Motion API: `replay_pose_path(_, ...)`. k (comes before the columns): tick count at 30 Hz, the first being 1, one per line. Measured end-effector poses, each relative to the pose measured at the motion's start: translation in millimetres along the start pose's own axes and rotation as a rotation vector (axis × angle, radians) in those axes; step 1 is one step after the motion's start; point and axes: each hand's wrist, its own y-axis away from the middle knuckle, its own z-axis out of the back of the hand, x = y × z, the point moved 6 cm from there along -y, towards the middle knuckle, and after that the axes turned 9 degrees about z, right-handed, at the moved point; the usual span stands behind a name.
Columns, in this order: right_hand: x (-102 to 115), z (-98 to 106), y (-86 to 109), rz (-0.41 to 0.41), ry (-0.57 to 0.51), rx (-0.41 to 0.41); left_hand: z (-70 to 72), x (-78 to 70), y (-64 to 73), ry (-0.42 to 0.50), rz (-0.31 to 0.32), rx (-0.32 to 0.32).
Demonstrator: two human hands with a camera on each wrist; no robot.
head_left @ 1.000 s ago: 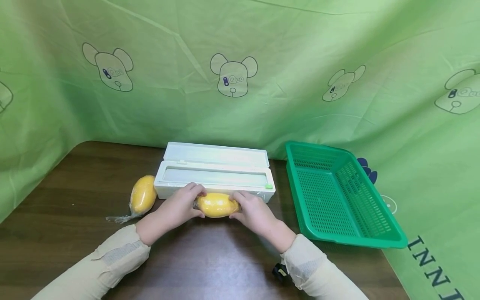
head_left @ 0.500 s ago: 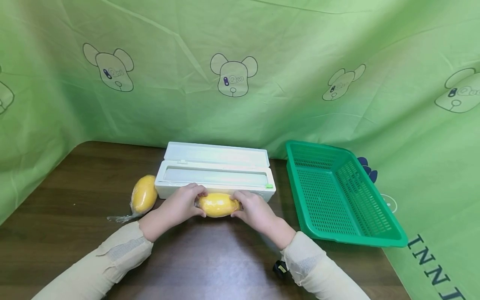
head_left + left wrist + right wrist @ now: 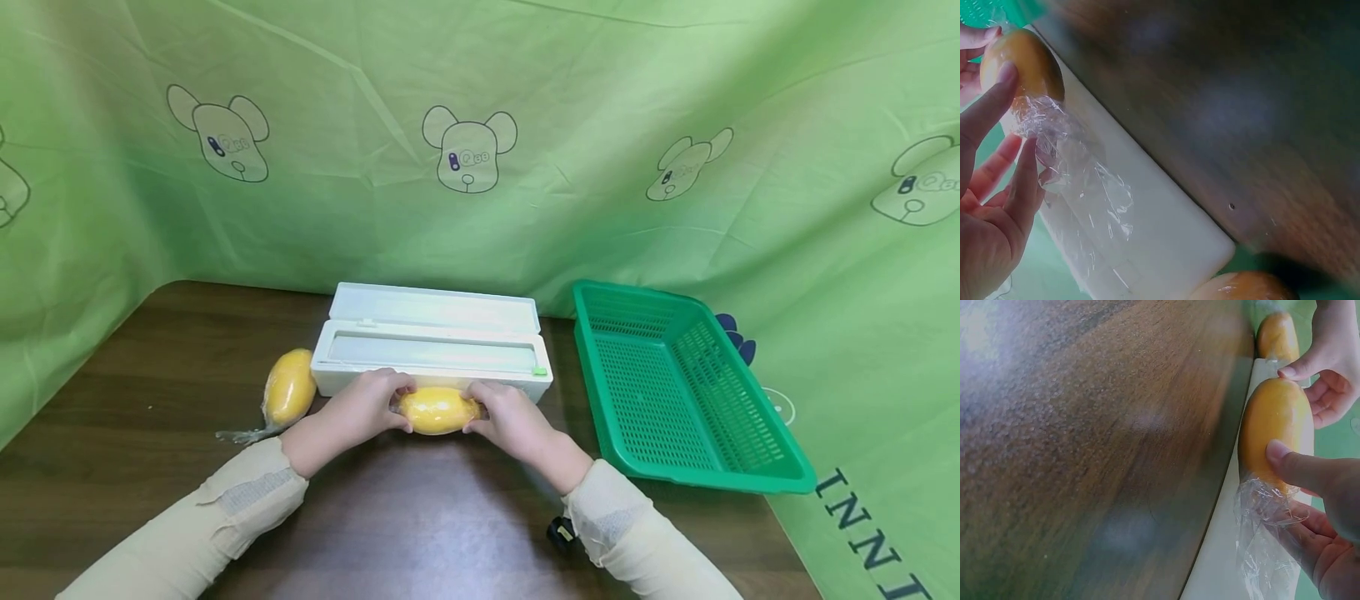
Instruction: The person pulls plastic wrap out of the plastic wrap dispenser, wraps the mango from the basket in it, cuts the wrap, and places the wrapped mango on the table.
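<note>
A yellow mango (image 3: 438, 411) in clear cling film is held level between both hands, in front of a white cling film dispenser (image 3: 352, 333). My left hand (image 3: 369, 404) grips its left end, and my right hand (image 3: 513, 421) pinches the right end. In the left wrist view the thumb lies on the mango's side, and crumpled film (image 3: 1110, 200) trails from the end by the fingers. Loose film (image 3: 1263, 550) also hangs at the right hand's end in the right wrist view. To the left, another wrapped mango (image 3: 289, 388) rests on the table, its film tail twisted.
The dispenser's lid (image 3: 435, 308) stands raised at the back, and a green slider (image 3: 539, 372) sits at its right end. A green plastic basket (image 3: 592, 392) is on the right. Near the right sleeve lies a small black object (image 3: 560, 532). Green printed cloth (image 3: 570, 225) surrounds the table.
Both hands keep their hold on the mango with almost no movement. The whole head view has shifted very slightly; the dispenser, basket and other mango stay in place.
</note>
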Motion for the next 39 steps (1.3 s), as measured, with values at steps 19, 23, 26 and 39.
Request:
replay_pose_path(19,-6.9,-8.3,-0.3,-0.064,-0.044,0.063,-4.6,4.0,-0.2,-0.008,-0.014,0.041)
replay_pose_path(23,-8.7,-8.1,-1.1,-0.066,-0.057,0.071,-4.8,4.7,-1.2,-0.005,-0.009,0.046)
replay_pose_path(26,-10.3,-8.0,-1.2,-0.076,-0.067,0.078,-5.1,4.9,-1.6,-0.007,-0.004,0.052)
replay_pose_path(39,-4.9,-7.6,-2.2,-0.053,0.088,0.099,-2.8,-2.8,3.6,-0.1,-0.012,0.02)
